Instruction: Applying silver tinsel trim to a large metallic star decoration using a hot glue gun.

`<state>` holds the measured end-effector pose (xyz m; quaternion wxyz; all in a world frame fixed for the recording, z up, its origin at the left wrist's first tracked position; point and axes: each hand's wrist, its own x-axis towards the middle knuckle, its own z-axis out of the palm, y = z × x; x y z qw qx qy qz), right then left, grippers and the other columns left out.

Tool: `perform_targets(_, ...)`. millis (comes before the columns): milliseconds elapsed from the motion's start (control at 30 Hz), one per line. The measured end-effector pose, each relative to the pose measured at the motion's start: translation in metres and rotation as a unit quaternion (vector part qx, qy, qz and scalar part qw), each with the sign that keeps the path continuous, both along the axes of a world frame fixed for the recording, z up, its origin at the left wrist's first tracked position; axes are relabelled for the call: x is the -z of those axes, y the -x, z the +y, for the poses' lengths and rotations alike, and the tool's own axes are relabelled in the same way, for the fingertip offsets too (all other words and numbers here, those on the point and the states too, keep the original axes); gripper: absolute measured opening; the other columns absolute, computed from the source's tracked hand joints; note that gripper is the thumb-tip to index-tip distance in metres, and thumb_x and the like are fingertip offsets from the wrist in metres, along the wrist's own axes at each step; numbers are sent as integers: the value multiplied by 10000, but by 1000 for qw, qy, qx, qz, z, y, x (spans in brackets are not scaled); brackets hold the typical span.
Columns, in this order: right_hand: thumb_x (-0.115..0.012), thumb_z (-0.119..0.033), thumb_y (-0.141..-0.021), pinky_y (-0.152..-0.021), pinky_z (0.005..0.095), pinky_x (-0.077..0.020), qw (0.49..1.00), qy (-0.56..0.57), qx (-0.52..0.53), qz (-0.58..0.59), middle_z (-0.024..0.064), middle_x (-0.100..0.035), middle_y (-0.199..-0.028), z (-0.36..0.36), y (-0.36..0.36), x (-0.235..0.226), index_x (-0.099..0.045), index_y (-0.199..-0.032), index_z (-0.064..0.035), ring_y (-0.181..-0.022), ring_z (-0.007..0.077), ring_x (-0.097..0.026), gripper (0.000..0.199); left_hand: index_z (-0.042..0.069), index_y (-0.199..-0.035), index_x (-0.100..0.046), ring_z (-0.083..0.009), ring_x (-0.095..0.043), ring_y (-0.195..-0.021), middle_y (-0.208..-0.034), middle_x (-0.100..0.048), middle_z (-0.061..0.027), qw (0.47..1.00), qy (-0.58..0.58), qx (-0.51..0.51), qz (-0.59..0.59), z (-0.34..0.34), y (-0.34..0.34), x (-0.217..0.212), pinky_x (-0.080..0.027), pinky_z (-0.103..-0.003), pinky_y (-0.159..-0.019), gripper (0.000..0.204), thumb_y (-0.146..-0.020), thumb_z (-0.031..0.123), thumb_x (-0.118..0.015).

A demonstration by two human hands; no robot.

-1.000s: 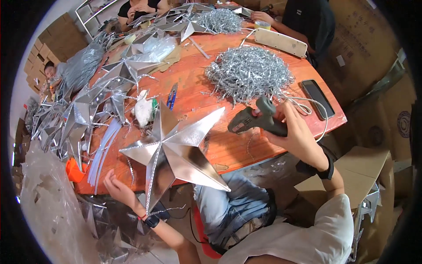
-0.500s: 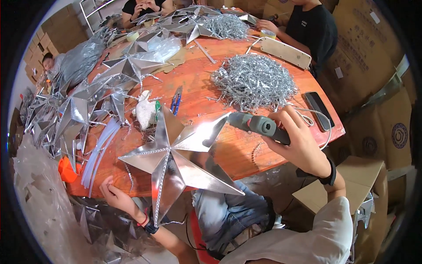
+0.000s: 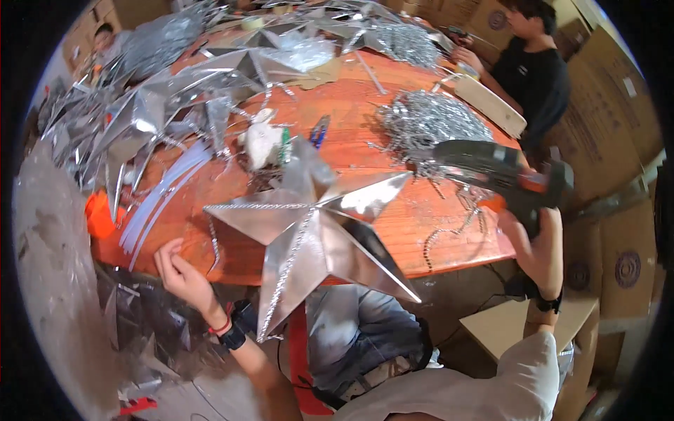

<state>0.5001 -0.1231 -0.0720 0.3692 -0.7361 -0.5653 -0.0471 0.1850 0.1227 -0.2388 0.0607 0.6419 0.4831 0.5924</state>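
Steadying one large silver foil star (image 3: 316, 238) at the near edge of the orange table (image 3: 421, 217), the left hand (image 3: 181, 270) pinches a thin beaded trim strand that runs to the star's left point, seemingly to keep it taut along the seam, while the right hand (image 3: 537, 242) is wrapped around one dark glue gun (image 3: 502, 175), its nozzle aimed toward the star; one loose pile of silver chain (image 3: 428, 123) lies behind, and two other people sit at the far side
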Motion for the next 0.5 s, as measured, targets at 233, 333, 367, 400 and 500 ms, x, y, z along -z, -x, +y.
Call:
perform_targets(233, -655, -65, -762, -718, 262, -420, 972, 126, -129, 154, 49, -515, -950, 18, -7, 11, -427, -1176, 10, -833, 127, -504, 479, -40, -819, -548, -238, -518, -728, -771, -513, -121, 1000, -11, -6, -4, -2, 4, -12, -420, -321, -677, 171, -793, -39, -379)
perform_targets(333, -666, -87, -751, -709, 263, -396, 939, 65, -161, 297, 30, -502, -951, 28, -5, 20, -462, -1132, 13, -834, 110, -463, 444, -34, -814, -541, -245, -508, -721, -762, -495, -122, 1000, -1, 4, -27, -3, -2, -9, -414, -323, -670, 165, -803, -33, -377)
perform_targets(367, -658, -71, -750, -674, 252, -392, 939, 57, -181, 286, 27, -493, -915, 33, -5, 27, -483, -1086, 8, -795, 105, -462, 387, -34, -812, -540, -245, -506, -723, -760, -492, -121, 1000, 4, -1, -25, -6, 4, -7, -413, -322, -671, 163, -805, -32, -378)
perform_targets(400, -657, -65, -749, -661, 244, -389, 936, 53, -186, 293, 23, -487, -893, 31, -5, 23, -488, -1057, 4, -780, 99, -459, 359, -36, -807, -539, -248, -504, -725, -757, -488, -125, 999, 1, 3, -32, -8, 1, -8, -411, -321, -673, 160, -802, -31, -379)
perform_targets(500, -655, -52, -748, -610, 231, -383, 937, 24, -192, 289, 15, -471, -826, 33, -7, 25, -493, -982, -6, -723, 82, -457, 288, -17, -858, -534, -211, -496, -722, -794, -500, -98, 1000, -16, 13, -22, -8, 0, -4, -409, -305, -675, 153, -836, -8, -383)
